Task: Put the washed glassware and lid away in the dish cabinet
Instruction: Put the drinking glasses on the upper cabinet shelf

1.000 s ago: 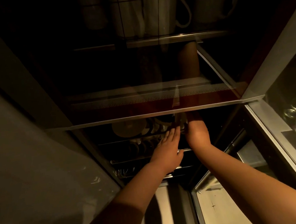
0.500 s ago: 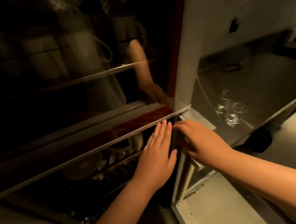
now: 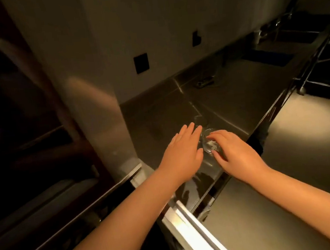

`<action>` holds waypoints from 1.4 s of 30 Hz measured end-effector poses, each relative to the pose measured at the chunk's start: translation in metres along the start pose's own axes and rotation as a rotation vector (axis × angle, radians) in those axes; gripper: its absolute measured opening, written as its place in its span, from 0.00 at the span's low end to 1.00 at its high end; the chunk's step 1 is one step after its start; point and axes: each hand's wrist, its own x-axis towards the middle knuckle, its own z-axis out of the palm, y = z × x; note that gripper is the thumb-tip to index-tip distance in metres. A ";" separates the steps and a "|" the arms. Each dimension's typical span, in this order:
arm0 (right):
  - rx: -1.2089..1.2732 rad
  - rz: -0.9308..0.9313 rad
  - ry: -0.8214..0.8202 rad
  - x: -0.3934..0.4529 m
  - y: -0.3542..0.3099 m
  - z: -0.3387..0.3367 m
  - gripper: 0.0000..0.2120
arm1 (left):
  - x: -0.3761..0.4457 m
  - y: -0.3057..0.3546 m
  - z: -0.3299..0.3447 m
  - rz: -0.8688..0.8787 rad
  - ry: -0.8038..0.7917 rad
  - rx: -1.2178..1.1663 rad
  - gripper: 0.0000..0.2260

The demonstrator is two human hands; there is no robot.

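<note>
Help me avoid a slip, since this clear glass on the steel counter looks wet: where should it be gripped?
Probably around the side wall of the glass, coming from above with thumb and fingers on opposite sides. It seems to stand upright between the left hand and right hand, so its rim faces up. Blur hides finer shape.
</note>
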 end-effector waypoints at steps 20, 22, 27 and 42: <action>0.023 0.167 -0.220 0.063 0.152 0.121 0.17 | 0.193 -0.049 0.157 -0.049 -0.282 0.353 0.23; 0.017 0.152 -0.220 0.063 0.154 0.126 0.17 | 0.200 -0.051 0.160 -0.068 -0.238 0.332 0.21; 0.009 0.118 -0.230 0.068 0.159 0.132 0.20 | 0.210 -0.051 0.170 -0.054 -0.185 0.296 0.22; 0.027 0.028 -0.158 0.072 0.161 0.142 0.18 | 0.216 -0.061 0.176 0.054 -0.145 0.317 0.11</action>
